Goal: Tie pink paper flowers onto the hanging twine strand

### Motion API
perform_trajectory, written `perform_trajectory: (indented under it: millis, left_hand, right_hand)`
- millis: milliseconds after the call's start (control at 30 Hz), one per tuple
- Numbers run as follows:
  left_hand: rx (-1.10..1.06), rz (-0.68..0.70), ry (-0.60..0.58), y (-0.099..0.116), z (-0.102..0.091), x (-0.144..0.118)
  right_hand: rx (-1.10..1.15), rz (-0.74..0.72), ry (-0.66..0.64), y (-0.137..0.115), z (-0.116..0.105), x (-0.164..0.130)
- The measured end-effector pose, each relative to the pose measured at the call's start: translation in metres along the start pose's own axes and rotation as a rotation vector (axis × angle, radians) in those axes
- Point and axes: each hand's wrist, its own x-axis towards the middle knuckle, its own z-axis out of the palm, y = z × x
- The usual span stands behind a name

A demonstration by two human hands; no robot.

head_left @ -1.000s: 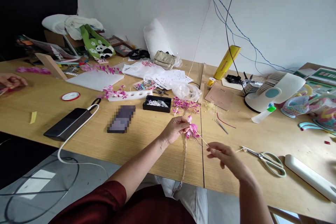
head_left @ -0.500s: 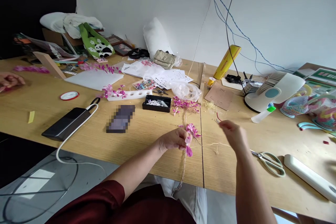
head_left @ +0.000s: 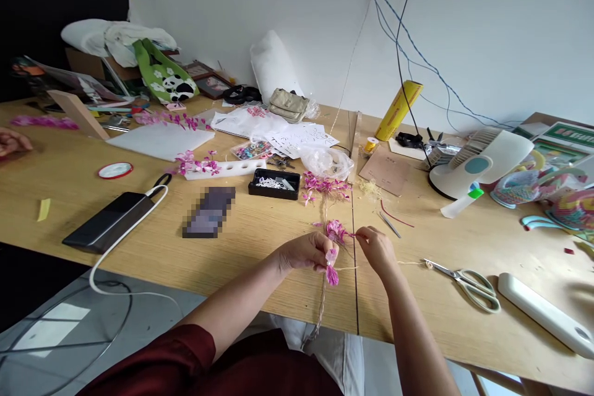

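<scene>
My left hand [head_left: 306,252] pinches a pink flower [head_left: 331,275] with a pale bead-like centre, above the table's front part. Below it a braided cord [head_left: 322,306] runs down over the table edge toward my lap. Just beyond lies a bunch of pink flowers [head_left: 336,230]. My right hand [head_left: 377,250] is closed at that bunch's right side, its fingertips on a thin pink stem. A pale thread [head_left: 411,263] stretches right from the held flower, passing under my right hand. Beyond that hand rest a slim grey metal tool [head_left: 390,224] and a thin red strand [head_left: 397,215].
Scissors [head_left: 477,289] and a long white case [head_left: 542,312] lie at right, near a small white fan [head_left: 482,164]. A black tray [head_left: 273,184], a phone [head_left: 208,212] and a black device [head_left: 111,219] with a white cable stand left. Another person's hand [head_left: 13,142] shows at far left.
My right hand has moved left and toward me, from the grey tool and red strand to the flower bunch. The tool and strand now lie on the table. My left hand keeps its flower.
</scene>
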Motion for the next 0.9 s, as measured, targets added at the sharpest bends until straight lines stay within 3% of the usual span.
perform_trajectory:
  millis: [167, 367, 467, 700, 900]
  left_hand:
    - [-0.059, 0.005, 0.099, -0.002, 0.001, 0.003]
    - [-0.051, 0.021, 0.232, -0.004, 0.0, 0.006]
    - [-0.096, 0.057, 0.292, -0.004, 0.0, 0.007]
    - [-0.139, 0.11, 0.335, -0.003, 0.002, 0.009]
    - [-0.154, 0.173, 0.356, 0.0, 0.004, 0.012]
  right_hand:
    - [0.356, 0.15, 0.1, 0.009, 0.003, 0.001]
    - [1.049, 0.272, 0.119, 0.004, 0.003, 0.003]
    - [1.277, 0.325, 0.132, -0.001, -0.006, 0.002]
    - [1.37, 0.295, 0.135, -0.009, -0.039, -0.005]
    - [1.272, 0.226, 0.294, -0.012, -0.06, -0.016]
